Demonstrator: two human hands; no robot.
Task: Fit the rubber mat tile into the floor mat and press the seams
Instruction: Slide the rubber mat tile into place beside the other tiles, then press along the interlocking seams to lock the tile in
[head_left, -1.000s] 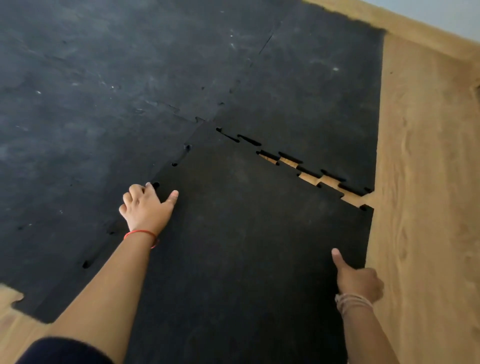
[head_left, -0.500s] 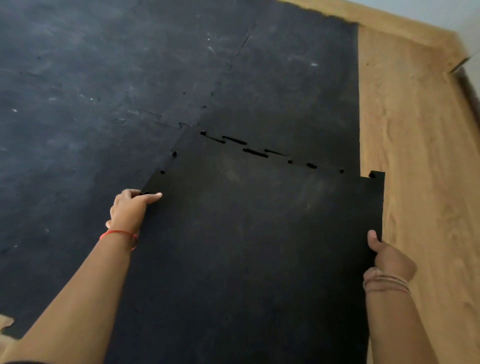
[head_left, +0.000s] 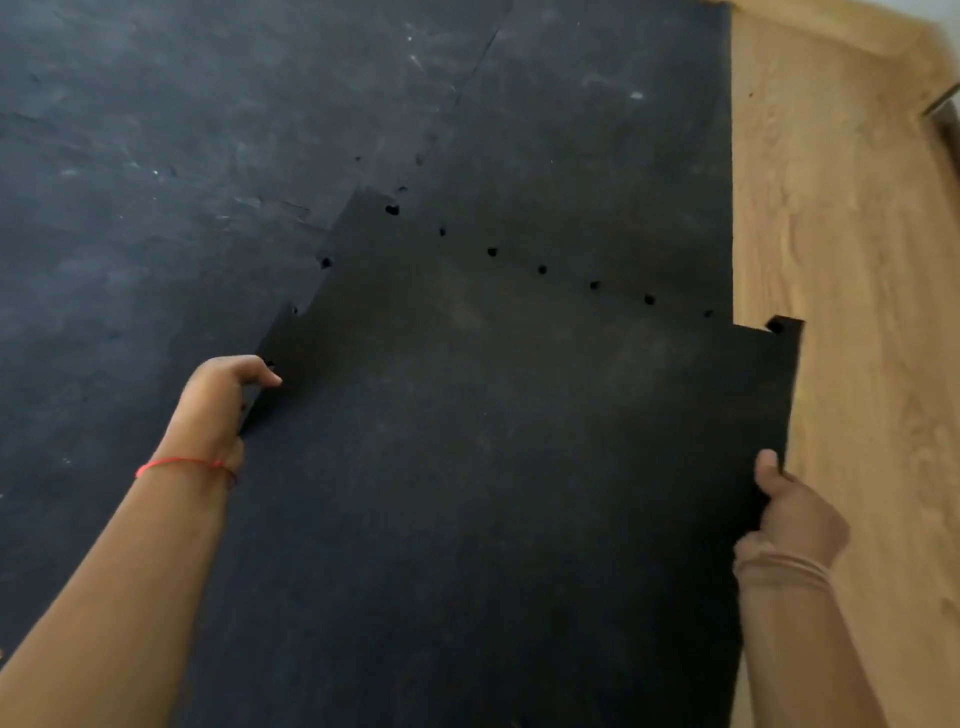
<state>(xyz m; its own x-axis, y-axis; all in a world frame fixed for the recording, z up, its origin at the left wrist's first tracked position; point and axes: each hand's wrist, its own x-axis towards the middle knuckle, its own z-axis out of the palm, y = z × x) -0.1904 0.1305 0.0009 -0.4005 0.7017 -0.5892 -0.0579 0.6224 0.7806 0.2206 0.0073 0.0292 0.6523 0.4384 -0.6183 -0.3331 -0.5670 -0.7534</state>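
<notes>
A large black rubber mat tile (head_left: 498, 467) with toothed edges fills the middle of the view. Its far edge lies against the laid floor mat (head_left: 208, 130), with only small dark holes showing along that seam. The tile's far right corner sticks out past the mat's right edge onto the wood. My left hand (head_left: 218, 405) grips the tile's left edge, which is lifted a little, fingers curled over it. My right hand (head_left: 795, 509) holds the tile's right edge, thumb on top.
Light wooden floor (head_left: 852, 260) runs along the right side of the mat. A wooden skirting board (head_left: 831, 21) crosses the top right corner, and a dark metal strip (head_left: 945, 114) shows at the far right edge.
The tile slid forward and to the right: the wood-coloured gap along the far seam has closed to small holes. Both hands went from resting on the tile to gripping its side edges.
</notes>
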